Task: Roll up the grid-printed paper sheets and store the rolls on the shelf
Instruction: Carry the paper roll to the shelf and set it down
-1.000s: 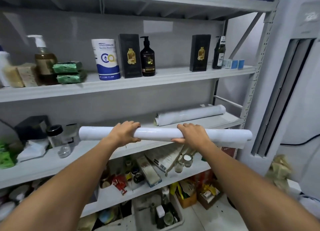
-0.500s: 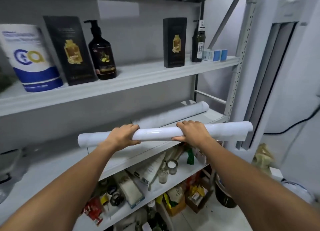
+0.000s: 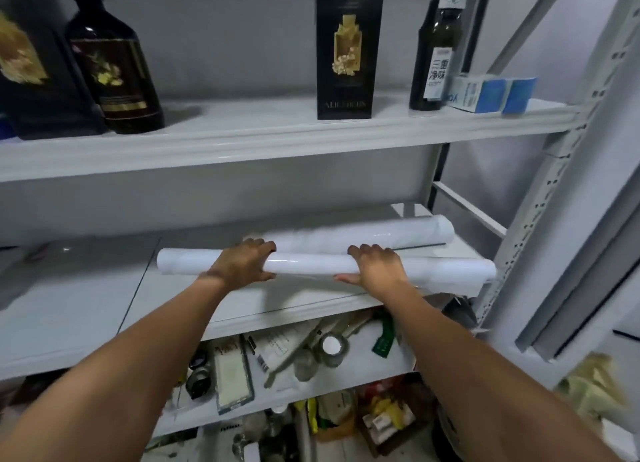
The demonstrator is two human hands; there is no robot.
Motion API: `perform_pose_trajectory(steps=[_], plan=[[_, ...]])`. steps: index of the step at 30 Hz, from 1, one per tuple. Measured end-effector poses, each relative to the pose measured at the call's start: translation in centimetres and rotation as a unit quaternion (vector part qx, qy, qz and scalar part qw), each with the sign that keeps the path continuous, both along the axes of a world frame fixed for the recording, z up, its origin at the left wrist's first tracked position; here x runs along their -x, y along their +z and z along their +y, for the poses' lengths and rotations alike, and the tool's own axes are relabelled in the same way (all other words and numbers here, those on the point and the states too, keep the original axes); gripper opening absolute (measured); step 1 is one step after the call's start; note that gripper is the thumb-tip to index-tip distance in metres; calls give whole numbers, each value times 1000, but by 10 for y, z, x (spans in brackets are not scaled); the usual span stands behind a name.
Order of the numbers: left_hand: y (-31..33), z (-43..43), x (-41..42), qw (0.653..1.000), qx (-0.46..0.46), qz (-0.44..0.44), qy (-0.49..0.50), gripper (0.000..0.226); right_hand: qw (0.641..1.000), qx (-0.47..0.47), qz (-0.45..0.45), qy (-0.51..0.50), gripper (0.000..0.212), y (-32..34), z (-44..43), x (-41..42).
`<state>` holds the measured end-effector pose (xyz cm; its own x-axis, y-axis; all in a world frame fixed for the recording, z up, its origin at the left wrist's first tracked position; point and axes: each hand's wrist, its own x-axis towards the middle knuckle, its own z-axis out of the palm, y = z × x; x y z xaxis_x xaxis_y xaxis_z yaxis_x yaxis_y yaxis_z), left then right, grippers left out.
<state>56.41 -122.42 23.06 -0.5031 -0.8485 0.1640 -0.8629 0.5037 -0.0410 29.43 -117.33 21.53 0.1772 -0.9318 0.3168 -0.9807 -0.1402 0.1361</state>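
Both hands hold the same paper roll (image 3: 311, 266) from above. The left hand (image 3: 242, 264) has its fingers curled over the far side of the tube and its thumb tucked under the near side. The right hand (image 3: 377, 271) wraps it the same way, thumb pointing inward along the near edge.

The roll lies level, running left to right across the view. A bare, glossy stretch of it spans the gap between the two hands. Its left end sticks out well past the left hand, and its right end reaches further past the right hand, close to the perforated upright post (image 3: 540, 198). Under that right end a loose flap of the sheet hangs down.

The roll sits over the front half of the middle shelf (image 3: 86, 309). It may be resting on the board or held just above it; the angle does not settle this. Just behind it, nearer the back wall, a second roll (image 3: 363, 235) lies on the same shelf, roughly parallel and set a little to the right.

On the upper shelf (image 3: 277, 139) stand a dark pump bottle (image 3: 114, 67), a black box (image 3: 346, 46) with gold print, a labelled dark bottle (image 3: 433, 56) and blue-and-white cartons (image 3: 491, 94). The lower shelf (image 3: 391, 361) holds a jumble of small packets and jars.
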Motion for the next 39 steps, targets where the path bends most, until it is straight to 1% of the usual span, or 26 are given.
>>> perform_pose_trajectory(steps=[2,4,7,11,13,14,16,21,27,30,34,37,39], plan=[[-12,-11,17,1000,2,4,19,48,1000,-27,15,6,67,-6,-22,19],[-25,-21,30,999,-2,0,35,48,999,-24,22,23,65,-17,-40,34],[-48,-36,45,999,-9,4,53,48,998,-18,-6,54,63,-39,-63,50],[-78,-60,58,998,-14,4,67,50,997,-27,-20,66,61,-65,-92,61],[-91,-70,64,997,13,4,70,52,998,-29,-2,55,60,-72,-105,64],[-100,-77,68,997,16,3,70,54,998,-42,14,36,60,-78,-112,66],[-114,-88,76,998,16,18,65,56,999,-34,19,14,61,-91,-124,73],[-137,-108,103,997,6,39,69,58,999,-25,21,14,61,-119,-155,99],[-152,-124,119,996,3,78,49,66,999,-7,-24,26,58,-132,-171,119],[-151,-122,117,995,-13,83,45,72,998,-1,-38,46,63,-136,-169,123],[-141,-115,109,995,-35,87,35,68,998,-4,-21,52,76,-131,-166,123],[-132,-114,108,997,-35,66,28,69,998,-17,4,65,84,-128,-165,125],[-129,-113,111,998,-29,54,27,68,996,-18,7,82,85,-129,-165,126]])
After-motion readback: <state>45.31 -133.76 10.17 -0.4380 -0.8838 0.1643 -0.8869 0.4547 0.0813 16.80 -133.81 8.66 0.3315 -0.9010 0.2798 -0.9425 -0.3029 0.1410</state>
